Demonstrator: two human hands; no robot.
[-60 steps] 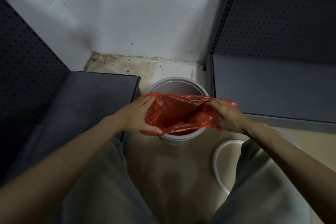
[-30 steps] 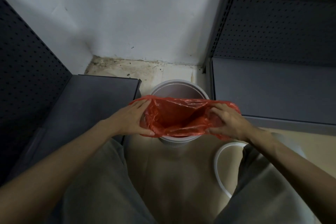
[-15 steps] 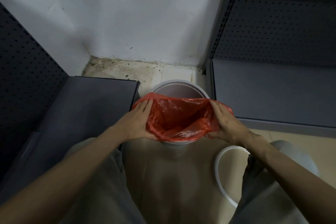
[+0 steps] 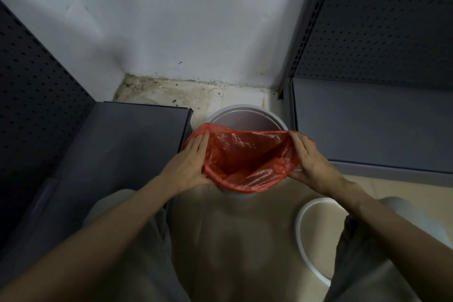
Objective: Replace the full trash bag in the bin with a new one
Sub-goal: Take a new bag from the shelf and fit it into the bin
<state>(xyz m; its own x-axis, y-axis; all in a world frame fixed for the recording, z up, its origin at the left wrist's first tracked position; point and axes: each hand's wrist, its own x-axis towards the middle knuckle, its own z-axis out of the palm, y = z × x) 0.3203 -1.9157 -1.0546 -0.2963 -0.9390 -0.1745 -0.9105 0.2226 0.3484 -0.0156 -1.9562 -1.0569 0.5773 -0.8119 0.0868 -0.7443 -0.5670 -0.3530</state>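
A red plastic bag (image 4: pixel 247 162) is held open between two hands over a round white bin (image 4: pixel 246 115). The bag's left edge is gripped by the left hand (image 4: pixel 190 167): the fingers are laid flat along the outside of the plastic and the thumb is curled under the near edge, so that the film is pinched there. The right edge is gripped in the same way by the right hand (image 4: pixel 312 163), with the fingers stretched up along the outside and the thumb tucked beneath the bag's near rim. Between the two grips the mouth of the bag is spread wide and its crumpled inside is seen. The near rim of the bin is covered by the bag's front lip, while beyond the grips the far rim and part of the inner wall are left bare. How far the bag reaches down into the bin cannot be told, as the bottom is hidden by folds.

Below the right hand, a white ring (image 4: pixel 304 240) is seen lying on the beige floor (image 4: pixel 240 240), partly hidden by the forearm. Outside each grip, grey shelf bases (image 4: pixel 367 120) with perforated back panels (image 4: pixel 372 37) are seen, and a stained white wall (image 4: pixel 171 19) stands beyond the bin.
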